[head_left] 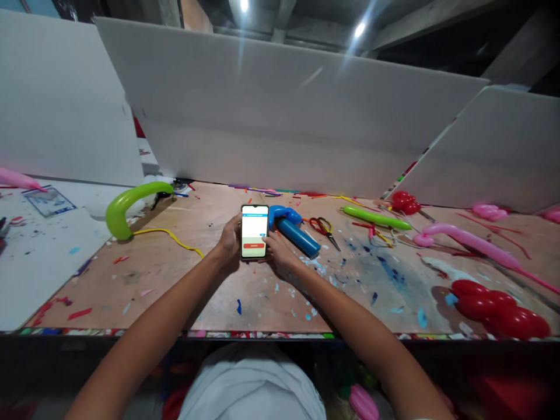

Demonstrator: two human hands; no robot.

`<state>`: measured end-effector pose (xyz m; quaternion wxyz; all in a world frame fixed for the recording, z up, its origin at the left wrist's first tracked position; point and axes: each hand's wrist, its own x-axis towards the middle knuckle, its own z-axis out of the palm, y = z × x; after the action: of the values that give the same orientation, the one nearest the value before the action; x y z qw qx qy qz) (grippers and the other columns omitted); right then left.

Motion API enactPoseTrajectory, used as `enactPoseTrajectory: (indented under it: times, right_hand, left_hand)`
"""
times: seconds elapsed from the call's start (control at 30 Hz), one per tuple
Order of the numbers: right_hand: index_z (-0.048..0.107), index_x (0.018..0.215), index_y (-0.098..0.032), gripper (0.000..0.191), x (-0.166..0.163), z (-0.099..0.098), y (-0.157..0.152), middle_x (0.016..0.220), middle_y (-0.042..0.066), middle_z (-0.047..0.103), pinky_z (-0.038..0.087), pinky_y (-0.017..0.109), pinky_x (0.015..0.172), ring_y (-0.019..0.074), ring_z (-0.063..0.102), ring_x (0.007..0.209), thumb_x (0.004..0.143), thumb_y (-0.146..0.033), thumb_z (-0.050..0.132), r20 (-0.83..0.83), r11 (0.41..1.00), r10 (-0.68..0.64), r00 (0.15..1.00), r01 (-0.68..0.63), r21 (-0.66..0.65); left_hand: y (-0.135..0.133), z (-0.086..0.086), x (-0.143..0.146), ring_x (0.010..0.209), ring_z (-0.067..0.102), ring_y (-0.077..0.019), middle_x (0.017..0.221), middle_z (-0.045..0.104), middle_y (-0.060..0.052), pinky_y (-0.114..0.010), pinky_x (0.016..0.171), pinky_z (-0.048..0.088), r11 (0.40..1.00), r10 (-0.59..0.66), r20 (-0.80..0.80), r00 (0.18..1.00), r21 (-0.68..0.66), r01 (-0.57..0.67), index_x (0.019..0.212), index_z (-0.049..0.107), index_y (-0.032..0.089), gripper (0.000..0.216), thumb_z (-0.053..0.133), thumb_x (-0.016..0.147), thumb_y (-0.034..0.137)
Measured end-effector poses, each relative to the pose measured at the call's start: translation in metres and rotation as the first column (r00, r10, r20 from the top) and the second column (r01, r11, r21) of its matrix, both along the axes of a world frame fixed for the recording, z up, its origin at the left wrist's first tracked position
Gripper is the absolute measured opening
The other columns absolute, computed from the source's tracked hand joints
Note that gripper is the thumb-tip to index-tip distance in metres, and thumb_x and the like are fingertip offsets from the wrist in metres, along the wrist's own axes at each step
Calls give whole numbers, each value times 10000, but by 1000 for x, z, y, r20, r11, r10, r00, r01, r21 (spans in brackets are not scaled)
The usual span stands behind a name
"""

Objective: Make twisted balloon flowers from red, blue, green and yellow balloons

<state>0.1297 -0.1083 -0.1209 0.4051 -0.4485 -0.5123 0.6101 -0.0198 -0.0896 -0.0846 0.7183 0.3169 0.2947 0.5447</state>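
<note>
A smartphone [254,231] with a lit white screen lies between both hands over the wooden table [175,274]. My left hand [229,240] grips its left edge, fingers wrapped round it. My right hand [276,248] holds the lower right edge, with the thumb near the screen. Just right of the phone lies a blue balloon pump [298,237] with a blue balloon [284,214] on it.
Red-handled scissors [322,226] lie right of the pump. A curved green balloon [126,205] sits at the left, a long green one [375,218] and pink balloon [472,242] at the right, red balloons [499,307] near the front right. White boards [280,116] wall the back. Balloon scraps litter the table.
</note>
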Motion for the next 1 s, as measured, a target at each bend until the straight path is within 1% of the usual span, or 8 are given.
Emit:
enactPoseTrajectory:
  times: [0.07,0.2,0.37,0.53,0.63,0.73,0.87,1.0]
  right_hand:
    - [547,1184,-228,335,0,0,1,1056,74,689,584,309,533,200,691,784,866,-321,492,2,1000,-5,1000,5,4]
    - [550,1163,-214,335,-1,-1,1,1042,86,689,582,335,533,207,692,750,866,-361,503,-1,1000,-28,1000,28,-10]
    - [548,1159,-219,337,-1,-2,2,1069,89,682,593,381,579,222,692,801,866,-377,498,-24,999,-36,999,35,-35]
    - [547,1144,-223,328,1,-1,1,1069,80,679,586,359,581,235,686,841,861,-380,494,-37,999,-21,999,19,-43]
    - [548,1141,-231,312,2,-1,1,1065,59,680,579,334,599,237,682,879,858,-335,470,-68,999,1,998,-3,-40]
    - [530,1172,-228,340,2,-2,2,1062,60,682,569,318,604,234,680,875,847,-298,459,-62,999,-9,998,6,-43]
    - [501,1213,-219,381,0,2,-1,1021,74,685,570,351,588,231,679,795,850,-332,469,-25,998,-22,999,21,-52]
    - [482,1202,-251,361,-5,9,-6,966,48,676,564,363,616,218,671,789,906,-449,425,1,1000,-16,1000,16,-20]
  left_hand:
    - [-1,2,0,683,698,-251,800,744,-108,-363,682,553,1000,-2,16,1000,-3,2,943,689,99,406,496,818,434]
    - [-3,3,1,673,700,-239,815,748,-110,-343,654,559,999,-37,-15,999,-6,37,949,690,93,387,470,848,394]
    - [-8,6,3,709,709,-238,877,752,-110,-339,660,567,997,-72,-4,997,-16,72,1024,681,99,418,436,893,410]
    - [-12,8,4,675,707,-242,860,749,-122,-349,646,571,995,-96,9,995,-32,96,1056,674,92,455,428,890,436]
    - [-13,8,5,679,709,-252,875,749,-134,-360,644,573,993,-102,20,995,-60,103,1088,664,91,477,452,873,459]
    - [-11,9,6,683,709,-255,886,747,-137,-363,628,573,992,-104,42,994,-71,107,1050,668,88,444,456,866,432]
    - [-7,5,8,690,707,-242,875,746,-125,-357,657,571,996,-36,50,998,-79,40,1021,657,95,345,497,842,341]
    - [-1,-2,12,656,701,-222,830,743,-104,-323,646,557,992,116,12,993,-48,-115,971,642,111,280,566,797,317]
